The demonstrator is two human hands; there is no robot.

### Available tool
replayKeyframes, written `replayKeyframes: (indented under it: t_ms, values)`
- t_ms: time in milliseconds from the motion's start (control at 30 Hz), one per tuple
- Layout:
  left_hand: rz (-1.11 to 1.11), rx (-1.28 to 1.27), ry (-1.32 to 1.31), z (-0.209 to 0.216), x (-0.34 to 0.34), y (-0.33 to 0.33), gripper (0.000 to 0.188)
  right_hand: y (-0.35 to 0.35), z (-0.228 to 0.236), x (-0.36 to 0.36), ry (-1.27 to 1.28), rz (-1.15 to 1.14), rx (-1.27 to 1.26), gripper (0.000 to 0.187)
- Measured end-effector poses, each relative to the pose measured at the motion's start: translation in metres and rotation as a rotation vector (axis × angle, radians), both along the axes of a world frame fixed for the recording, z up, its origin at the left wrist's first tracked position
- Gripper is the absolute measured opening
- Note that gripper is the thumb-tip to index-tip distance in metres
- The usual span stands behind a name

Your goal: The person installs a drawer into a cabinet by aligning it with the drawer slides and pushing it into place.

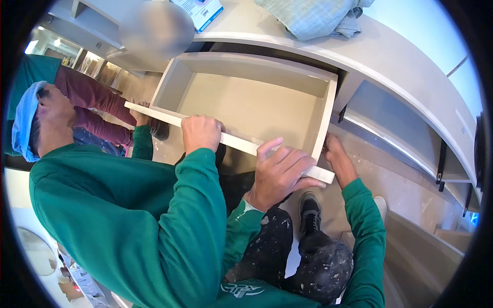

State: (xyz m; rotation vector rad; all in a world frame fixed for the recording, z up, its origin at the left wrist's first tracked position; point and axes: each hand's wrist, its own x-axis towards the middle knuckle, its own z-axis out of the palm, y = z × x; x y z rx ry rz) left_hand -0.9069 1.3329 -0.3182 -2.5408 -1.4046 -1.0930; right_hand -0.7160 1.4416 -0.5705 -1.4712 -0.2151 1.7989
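Note:
An empty beige drawer (246,102) is drawn out of a curved white cabinet (390,61). My left hand (280,173) grips the drawer's white front panel (241,143) near its right end, fingers laid over the edge. My right hand (339,160) reaches up to the drawer's right side at the front corner; its fingertips are hidden behind the drawer wall. A co-worker in a green sleeve and blue cap stands at my left. One of that person's hands (201,132) is closed on the middle of the front panel and the other (139,117) holds its left end.
A folded grey-green cloth (318,18) and a white-and-blue box (201,11) lie on the countertop. To the right is an open cabinet bay (395,123) with black slide rails (440,161). Another person's maroon sleeve (90,95) is at the left. My shoes (309,208) stand below the drawer.

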Motion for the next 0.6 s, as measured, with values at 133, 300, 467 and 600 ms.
replayKeyframes:
  t_ms: [133,300,467,600]
  values:
    - [0.000,0.061,-0.021,-0.003,0.005,0.008,0.043,0.001,0.005,0.009,0.021,-0.010,0.050,0.027]
    - [0.020,0.101,-0.076,-0.011,0.006,0.009,0.045,0.005,0.006,0.005,0.010,-0.026,0.023,0.028]
    - [0.031,0.106,-0.085,-0.010,0.001,0.001,0.047,-0.003,0.005,0.002,-0.023,-0.004,0.004,0.029]
    - [0.053,0.124,-0.029,0.003,-0.010,-0.005,0.048,-0.010,0.018,-0.023,0.030,0.011,0.017,0.025]
